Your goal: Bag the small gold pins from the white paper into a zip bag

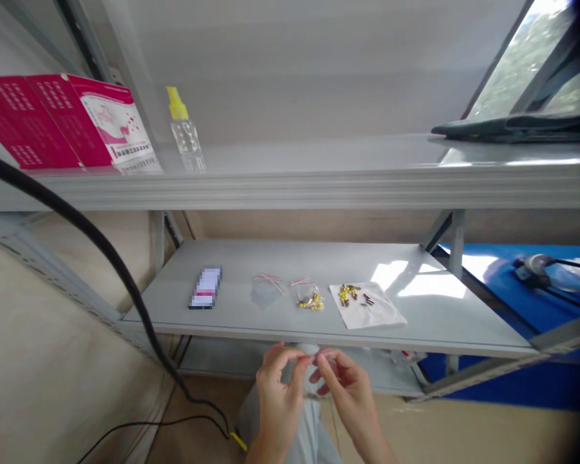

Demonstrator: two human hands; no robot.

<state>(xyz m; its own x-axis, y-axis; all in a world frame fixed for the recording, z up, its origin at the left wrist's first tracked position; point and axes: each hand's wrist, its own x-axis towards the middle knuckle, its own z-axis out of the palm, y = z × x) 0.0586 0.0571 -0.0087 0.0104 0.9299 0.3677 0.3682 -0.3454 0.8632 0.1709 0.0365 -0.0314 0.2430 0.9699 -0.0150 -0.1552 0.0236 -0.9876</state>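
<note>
My left hand [279, 386] and my right hand [344, 386] meet in front of the shelf's near edge, fingertips pinched close together. Whatever sits between the fingertips is too small to make out. Beyond them on the shelf [241, 258], a white cloth or paper sheet [374, 314] carries several small yellow and dark metal pieces [347, 294]. Left of it lies a small clear zip bag [299, 290] with yellow-ended pieces [312, 301] in and at it. Another clear zip bag [265, 293], lying flat, is farther left.
A phone [205, 287] lies at the shelf's left. On the upper shelf [290, 154] stand a spray bottle [184, 129] with a yellow top and a pink printed box [67, 122]. A black cable [101, 248] hangs at the left. Dark fabric [517, 127] lies upper right.
</note>
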